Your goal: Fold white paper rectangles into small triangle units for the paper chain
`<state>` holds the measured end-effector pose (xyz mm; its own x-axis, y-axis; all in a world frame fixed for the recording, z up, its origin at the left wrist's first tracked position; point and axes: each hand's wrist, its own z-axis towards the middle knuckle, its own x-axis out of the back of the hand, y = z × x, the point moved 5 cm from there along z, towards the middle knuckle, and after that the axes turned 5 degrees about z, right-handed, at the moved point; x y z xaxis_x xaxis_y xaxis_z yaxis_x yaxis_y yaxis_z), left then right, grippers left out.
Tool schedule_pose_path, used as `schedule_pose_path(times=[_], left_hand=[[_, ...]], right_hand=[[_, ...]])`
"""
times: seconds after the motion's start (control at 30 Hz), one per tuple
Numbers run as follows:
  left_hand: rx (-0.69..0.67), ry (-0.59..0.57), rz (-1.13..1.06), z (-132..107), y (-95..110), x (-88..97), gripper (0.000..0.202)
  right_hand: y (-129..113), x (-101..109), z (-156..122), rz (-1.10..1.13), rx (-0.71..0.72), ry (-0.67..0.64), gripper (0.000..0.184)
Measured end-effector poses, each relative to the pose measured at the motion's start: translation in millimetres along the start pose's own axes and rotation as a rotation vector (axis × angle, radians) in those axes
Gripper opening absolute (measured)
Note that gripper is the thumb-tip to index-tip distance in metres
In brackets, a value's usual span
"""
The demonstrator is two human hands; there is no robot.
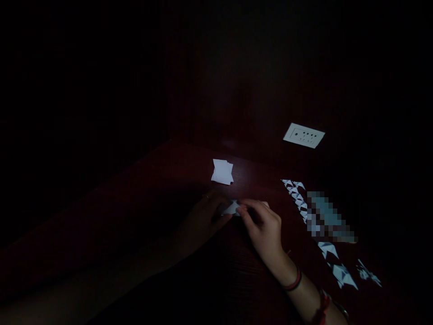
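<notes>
A small piece of white paper (pixel 232 208) lies between my two hands on the dark red table, partly hidden by my fingers. My left hand (pixel 213 210), in deep shadow, pinches its left side between thumb and fingers. From the right, my right hand (pixel 264 223) grips the paper's other side with thumb and forefinger; bands circle that wrist. Just beyond the hands sits a loose stack of white paper sheets (pixel 222 172). Whether the held paper is creased is hard to make out in the dim light.
Along the right runs a row of folded white paper pieces (pixel 296 197), with larger folded pieces (pixel 342 274) nearer me. Beside the row is a blurred-out bluish object (pixel 326 212). A white socket plate (pixel 304 135) is on the back wall. The surroundings are very dark.
</notes>
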<state>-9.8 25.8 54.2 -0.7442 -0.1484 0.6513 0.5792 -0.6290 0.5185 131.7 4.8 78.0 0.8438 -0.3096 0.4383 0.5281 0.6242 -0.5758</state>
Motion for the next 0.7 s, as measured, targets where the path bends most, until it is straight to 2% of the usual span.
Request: schedule_pose_path(times=[0.23,0.37,0.6,0.7], left_hand=[[-0.136,0.0,0.006,-0.8,14.3,7.4,0.014],[-0.169,0.025,0.019,-1.4,15.4,9.9,0.014],[-0.025,-0.031,0.05,-0.3,10.7,10.0,0.01],[-0.02,-0.033,0.029,0.0,12.5,11.0,0.012]], right_hand=[[-1.6,-0.7,-0.1,0.041,0.032,-0.04,0.015],[-1.6,-0.3,1.0,0.057,0.042,-0.078,0.018],[-1.4,0.0,1.3,0.015,0.006,-0.106,0.012],[-2.9,0.6,0.8,-0.014,0.004,-0.095,0.01]])
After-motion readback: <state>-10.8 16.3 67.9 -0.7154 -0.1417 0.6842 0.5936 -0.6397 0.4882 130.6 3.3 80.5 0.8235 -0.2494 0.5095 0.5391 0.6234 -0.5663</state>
